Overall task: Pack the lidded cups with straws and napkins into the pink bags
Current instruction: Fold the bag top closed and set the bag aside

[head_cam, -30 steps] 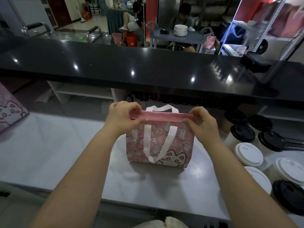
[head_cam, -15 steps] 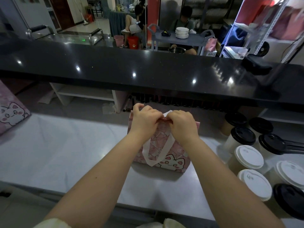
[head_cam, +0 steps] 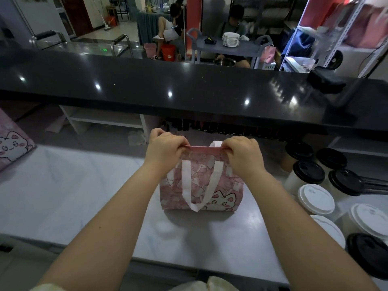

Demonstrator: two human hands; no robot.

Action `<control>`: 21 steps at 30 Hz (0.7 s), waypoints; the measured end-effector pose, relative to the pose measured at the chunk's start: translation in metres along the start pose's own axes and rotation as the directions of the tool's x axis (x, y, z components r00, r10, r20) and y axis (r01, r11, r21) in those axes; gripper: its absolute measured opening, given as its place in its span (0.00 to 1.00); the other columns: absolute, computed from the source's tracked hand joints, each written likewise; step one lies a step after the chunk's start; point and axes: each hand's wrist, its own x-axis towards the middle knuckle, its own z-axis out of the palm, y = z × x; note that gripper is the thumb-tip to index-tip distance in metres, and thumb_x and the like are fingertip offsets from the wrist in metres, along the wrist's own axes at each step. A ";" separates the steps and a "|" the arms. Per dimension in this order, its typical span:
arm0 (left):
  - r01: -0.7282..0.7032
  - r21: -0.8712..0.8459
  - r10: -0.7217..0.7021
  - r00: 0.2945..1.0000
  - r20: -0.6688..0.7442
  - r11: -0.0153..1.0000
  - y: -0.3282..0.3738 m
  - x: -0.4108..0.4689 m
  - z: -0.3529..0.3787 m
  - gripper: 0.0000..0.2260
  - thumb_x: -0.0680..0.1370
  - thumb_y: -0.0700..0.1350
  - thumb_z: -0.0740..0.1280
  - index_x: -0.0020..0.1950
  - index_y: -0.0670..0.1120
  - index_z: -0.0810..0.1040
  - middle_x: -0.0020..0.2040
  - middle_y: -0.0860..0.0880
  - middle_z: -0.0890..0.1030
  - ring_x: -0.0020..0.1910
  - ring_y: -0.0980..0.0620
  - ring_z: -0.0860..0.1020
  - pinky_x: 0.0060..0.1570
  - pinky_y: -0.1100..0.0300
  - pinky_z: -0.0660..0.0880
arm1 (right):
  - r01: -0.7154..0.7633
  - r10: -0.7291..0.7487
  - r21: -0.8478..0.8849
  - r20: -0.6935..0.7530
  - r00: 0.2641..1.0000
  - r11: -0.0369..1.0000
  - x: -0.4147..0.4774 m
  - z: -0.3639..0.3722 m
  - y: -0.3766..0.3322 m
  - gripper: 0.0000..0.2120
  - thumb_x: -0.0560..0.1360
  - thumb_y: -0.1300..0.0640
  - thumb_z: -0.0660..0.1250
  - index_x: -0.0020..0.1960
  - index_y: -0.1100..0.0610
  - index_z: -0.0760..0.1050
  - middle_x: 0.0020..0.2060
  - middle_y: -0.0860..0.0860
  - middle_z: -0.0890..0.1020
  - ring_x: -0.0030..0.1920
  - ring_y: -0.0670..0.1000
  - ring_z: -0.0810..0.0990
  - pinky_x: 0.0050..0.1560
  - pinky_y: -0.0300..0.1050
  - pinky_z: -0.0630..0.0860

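Two bare forearms reach up from the bottom of the frame over a smooth, pale, marble-look worktop [head_cam: 73,196]. At the lower right stand the lidded cups: tall pale cylinders, some with flat white lids [head_cam: 316,198], others with glossy black lids [head_cam: 308,172], crowded together just beside the right arm. No straws or napkins show plainly.

In the centre of the frame the pink bag [head_cam: 201,185] stands upright on the worktop. It looks like soft, matte, non-woven cloth, printed with a patchwork pattern and a cartoon cat, and its white strap handle [head_cam: 188,185] hangs in a limp loop down the front. The left hand [head_cam: 165,149] and right hand [head_cam: 243,154] each pinch the bag's top hem, fingers curled over it and thumbs behind, a short stretch of flat rim taut between them.

This looks like working the mouth of the bag; whether anything is inside cannot be told. Next, the two rims likely need parting so a cup drops in upright.

At the left edge lies another pink bag [head_cam: 12,143]. Beyond, a polished black counter [head_cam: 168,80] spans the frame.
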 end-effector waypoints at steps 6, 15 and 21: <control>0.092 -0.043 -0.087 0.991 0.104 0.995 -0.021 -0.002 -0.010 0.07 0.78 0.41 0.68 0.52 0.52 0.82 0.46 0.57 0.83 0.50 0.53 0.77 0.63 0.53 0.57 | -0.157 0.156 0.112 0.016 0.988 0.981 0.003 -0.004 0.020 0.10 0.77 0.62 0.64 0.45 0.50 0.81 0.38 0.41 0.75 0.42 0.44 0.68 0.55 0.49 0.70; 0.110 -0.127 -0.108 0.994 0.027 0.986 -0.036 -0.015 -0.008 0.05 0.76 0.41 0.71 0.49 0.49 0.84 0.43 0.56 0.84 0.42 0.57 0.76 0.59 0.56 0.64 | -0.312 0.301 0.114 0.107 0.948 0.943 0.006 -0.010 0.042 0.06 0.76 0.52 0.68 0.49 0.43 0.82 0.47 0.46 0.72 0.52 0.55 0.72 0.54 0.53 0.73; 0.277 -0.248 -0.284 0.959 0.007 0.928 -0.040 -0.017 -0.002 0.13 0.75 0.31 0.64 0.47 0.45 0.85 0.41 0.51 0.83 0.41 0.56 0.75 0.39 0.71 0.68 | -0.239 0.241 0.143 0.000 0.970 0.961 0.008 0.003 0.039 0.08 0.77 0.59 0.65 0.46 0.50 0.82 0.38 0.45 0.70 0.44 0.52 0.74 0.41 0.44 0.68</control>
